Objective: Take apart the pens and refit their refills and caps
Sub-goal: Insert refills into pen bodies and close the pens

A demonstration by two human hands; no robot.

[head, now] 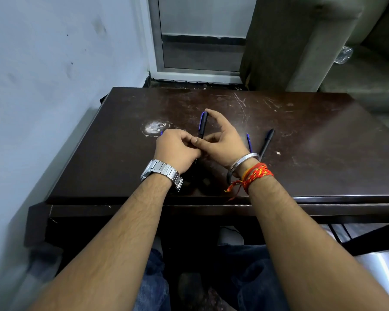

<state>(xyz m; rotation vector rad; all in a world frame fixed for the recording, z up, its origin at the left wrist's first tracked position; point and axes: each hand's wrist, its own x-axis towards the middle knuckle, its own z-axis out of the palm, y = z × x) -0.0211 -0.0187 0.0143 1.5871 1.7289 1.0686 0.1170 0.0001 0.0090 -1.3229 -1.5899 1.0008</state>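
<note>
Both hands meet over the middle of the dark wooden table [301, 135]. A black pen with a blue clip [203, 123] stands tilted between them. My right hand [222, 140] pinches its lower part with thumb and fingers, the index finger resting on its top end. My left hand [177, 149] is closed around the pen's bottom end, which is hidden in the fist. A small blue tip [161, 132] shows past the left knuckles. To the right lie a thin blue refill [249, 142] and a black pen barrel [266, 141], side by side.
A white worn patch [154, 127] marks the tabletop left of the hands. A pale wall [54, 63] runs along the table's left side. A metal-framed door [200, 41] and a grey sofa [346, 52] stand behind the table. My knees are under its front edge.
</note>
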